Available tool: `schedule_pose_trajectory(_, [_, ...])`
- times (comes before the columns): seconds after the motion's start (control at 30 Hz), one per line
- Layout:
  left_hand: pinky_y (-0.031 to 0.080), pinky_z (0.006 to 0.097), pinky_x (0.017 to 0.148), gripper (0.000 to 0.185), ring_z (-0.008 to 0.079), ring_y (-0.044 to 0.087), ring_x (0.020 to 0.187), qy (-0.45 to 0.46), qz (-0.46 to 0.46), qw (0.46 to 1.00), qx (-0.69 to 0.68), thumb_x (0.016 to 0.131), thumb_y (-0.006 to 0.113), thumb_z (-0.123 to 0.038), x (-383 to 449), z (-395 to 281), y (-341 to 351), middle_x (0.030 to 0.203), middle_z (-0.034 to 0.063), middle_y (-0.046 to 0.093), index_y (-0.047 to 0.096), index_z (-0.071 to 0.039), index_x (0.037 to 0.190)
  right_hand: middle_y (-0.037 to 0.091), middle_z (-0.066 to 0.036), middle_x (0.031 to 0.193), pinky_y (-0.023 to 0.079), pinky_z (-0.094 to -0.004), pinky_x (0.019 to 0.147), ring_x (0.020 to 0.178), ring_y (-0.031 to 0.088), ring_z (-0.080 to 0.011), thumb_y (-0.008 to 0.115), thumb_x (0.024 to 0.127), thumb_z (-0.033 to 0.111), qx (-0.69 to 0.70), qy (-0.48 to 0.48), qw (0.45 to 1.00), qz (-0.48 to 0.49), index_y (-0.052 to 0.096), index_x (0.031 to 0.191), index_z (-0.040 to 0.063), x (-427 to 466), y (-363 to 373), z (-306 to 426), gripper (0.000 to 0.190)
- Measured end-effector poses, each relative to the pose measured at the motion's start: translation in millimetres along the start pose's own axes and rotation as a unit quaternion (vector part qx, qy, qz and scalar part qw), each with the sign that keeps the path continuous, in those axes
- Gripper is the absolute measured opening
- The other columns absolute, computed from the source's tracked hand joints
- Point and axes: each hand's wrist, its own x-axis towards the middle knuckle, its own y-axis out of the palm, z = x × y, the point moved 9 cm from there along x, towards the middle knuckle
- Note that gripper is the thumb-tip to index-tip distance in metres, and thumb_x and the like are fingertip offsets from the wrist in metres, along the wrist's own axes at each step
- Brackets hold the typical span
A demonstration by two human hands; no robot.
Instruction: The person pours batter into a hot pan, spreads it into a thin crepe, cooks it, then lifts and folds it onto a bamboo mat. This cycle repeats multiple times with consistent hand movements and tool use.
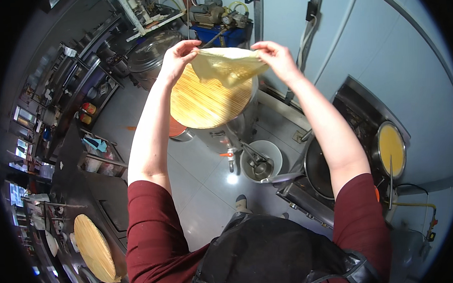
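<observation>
Stretched between my two raised hands is a thin, pale yellow sheet (229, 67), translucent and sagging in the middle. My left hand (181, 58) pinches its left corner between thumb and fingers, and my right hand (276, 56) pinches the right corner. Beneath the sheet lies a round slatted wooden lid (209, 100) on a tall steel drum (207, 140). The sheet covers part of the lid in view; whether they touch I cannot tell. A tap with an orange handle (229, 155) sticks out from the drum's lower front.
A white bucket (276, 154) holding ladles stands on the floor. At right are a wok (318, 168) on a stove and a pan of yellow liquid (391, 149). A second wooden lid (94, 247) is at lower left. Behind the drum sits a motor pump (209, 15).
</observation>
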Motion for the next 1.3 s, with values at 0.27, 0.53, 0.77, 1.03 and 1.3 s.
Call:
schedule_pose_trajectory(0.27, [0.046, 0.0386, 0.108, 0.044, 0.028, 0.06, 0.124, -0.117, -0.044, 0.968, 0.219, 0.082, 0.072, -0.001, -168.8, 211.9, -52.5, 0.125, 0.014, 0.068, 0.068, -0.011, 0.125, 0.051, -0.018, 0.144, 0.037, -0.0474, 0.113, 0.134, 0.049, -0.0363, 0.063, 0.09, 0.007, -0.297, 0.051, 0.917, 0.26, 0.064, 0.131, 0.012, -115.6, 188.8, -123.7, 0.041])
schedule_pose_trajectory(0.53, [0.04, 0.0424, 0.113, 0.061, 0.0368, 0.039, 0.144, -0.28, 0.045, 0.929, 0.239, 0.086, 0.077, -0.016, -371.7, 273.2, 69.5, 0.16, 0.0245, 0.027, 0.054, -0.012, 0.143, 0.045, -0.016, 0.152, 0.035, -0.0457, 0.115, 0.141, 0.042, -0.0342, 0.064, 0.094, 0.014, -0.153, 0.191, 0.943, 0.228, 0.059, 0.135, 0.008, -319.2, 157.6, -98.2, 0.042])
schedule_pose_trajectory(0.77, [0.052, 0.0416, 0.096, 0.032, 0.0342, 0.066, 0.113, -0.101, 0.134, 0.976, 0.141, 0.097, 0.066, -0.023, -311.8, 149.4, 251.6, 0.121, 0.0175, 0.069, 0.066, -0.006, 0.125, 0.07, -0.012, 0.099, 0.054, -0.0358, 0.08, 0.091, 0.07, -0.0268, 0.067, 0.092, 0.011, -0.152, 0.348, 0.921, -0.083, 0.072, 0.112, 0.007, -494.2, -23.1, -40.9, 0.022])
schedule_pose_trajectory(1.03, [0.054, 0.0403, 0.074, 0.045, 0.0296, 0.071, 0.079, -0.129, 0.304, 0.881, 0.337, 0.087, 0.076, -0.045, -313.5, 115.4, 385.9, 0.085, 0.0145, 0.073, 0.073, -0.003, 0.104, 0.075, -0.008, 0.09, 0.054, -0.0309, 0.071, 0.078, 0.071, -0.0189, 0.072, 0.087, 0.015, -0.284, 0.382, 0.786, -0.394, 0.076, 0.096, 0.008, -698.4, -275.2, -1.2, 0.012])
schedule_pose_trajectory(1.3, [0.053, 0.0359, 0.068, 0.048, 0.0216, 0.066, 0.068, -0.256, 0.281, 0.887, 0.263, 0.084, 0.081, -0.042, -402.6, 124.9, 401.4, 0.076, 0.0118, 0.071, 0.072, 0.002, 0.102, 0.07, -0.007, 0.093, 0.048, -0.0456, 0.091, 0.1, 0.066, -0.0261, 0.074, 0.083, 0.023, -0.575, 0.464, 0.605, -0.295, 0.077, 0.089, 0.012, -764.8, -418.4, -40.4, 0.012])
